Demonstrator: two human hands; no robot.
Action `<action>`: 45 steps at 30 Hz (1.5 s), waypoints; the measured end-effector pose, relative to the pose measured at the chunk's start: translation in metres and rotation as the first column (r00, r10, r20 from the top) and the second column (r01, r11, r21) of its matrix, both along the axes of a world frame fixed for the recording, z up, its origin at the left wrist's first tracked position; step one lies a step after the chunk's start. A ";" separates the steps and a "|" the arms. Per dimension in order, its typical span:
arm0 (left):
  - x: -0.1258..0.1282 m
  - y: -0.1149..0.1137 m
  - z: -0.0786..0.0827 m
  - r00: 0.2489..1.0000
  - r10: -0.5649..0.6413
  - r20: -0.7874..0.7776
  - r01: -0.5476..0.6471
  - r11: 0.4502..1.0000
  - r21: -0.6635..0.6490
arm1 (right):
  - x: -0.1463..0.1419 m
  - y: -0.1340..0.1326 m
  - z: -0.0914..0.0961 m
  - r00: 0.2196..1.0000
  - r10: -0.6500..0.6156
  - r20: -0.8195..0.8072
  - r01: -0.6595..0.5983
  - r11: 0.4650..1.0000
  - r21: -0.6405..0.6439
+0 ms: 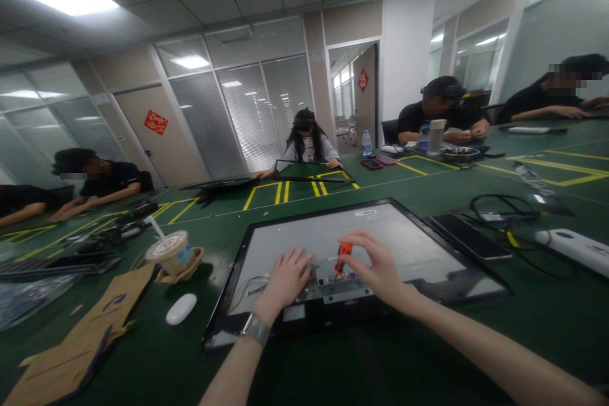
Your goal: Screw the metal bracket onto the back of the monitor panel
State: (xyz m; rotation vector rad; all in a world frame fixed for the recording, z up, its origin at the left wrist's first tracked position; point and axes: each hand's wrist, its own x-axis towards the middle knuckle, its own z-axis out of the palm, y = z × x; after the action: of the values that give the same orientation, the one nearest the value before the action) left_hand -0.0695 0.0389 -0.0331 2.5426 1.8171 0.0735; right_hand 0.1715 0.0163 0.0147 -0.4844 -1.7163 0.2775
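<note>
A large flat display panel with a black frame and grey back lies on the green table in front of me. At its near middle sits a metal plate with a small circuit board. My right hand grips a short orange-and-black screwdriver between thumb and fingers, its shaft pointing down at the board. Left of that, my left hand rests with fingers stretched out on the panel beside the plate. Thin cables run along the panel's left side.
Left of the panel are a white mouse-like case, a drink cup and a brown paper bag. To the right lie a black phone, a cable and a white device. Several people sit around the table.
</note>
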 end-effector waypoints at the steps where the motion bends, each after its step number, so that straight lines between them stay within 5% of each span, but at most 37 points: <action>1: 0.000 0.000 0.000 1.000 0.001 -0.001 -0.001 1.000 -0.002 | -0.001 0.000 0.001 1.000 -0.012 -0.013 0.011 1.000 -0.012; 12: 0.000 0.002 -0.001 1.000 0.018 0.000 -0.018 1.000 -0.019 | 0.000 0.002 0.005 0.976 0.216 -0.011 -0.212 0.945 -0.249; 17: 0.000 0.001 0.000 1.000 0.021 0.007 -0.021 0.999 -0.027 | -0.003 -0.002 0.010 0.974 0.207 -0.094 -0.227 0.918 -0.327; 45: -0.002 0.005 -0.005 1.000 0.021 0.002 -0.021 0.999 -0.026 | 0.001 0.010 0.004 0.990 0.096 -0.099 -0.120 0.951 -0.283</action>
State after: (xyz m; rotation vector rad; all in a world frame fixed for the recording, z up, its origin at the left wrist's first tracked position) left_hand -0.0719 0.0436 -0.0377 2.5060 1.8315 0.0530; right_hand 0.1729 0.0260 0.0189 -0.5838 -1.6289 0.6261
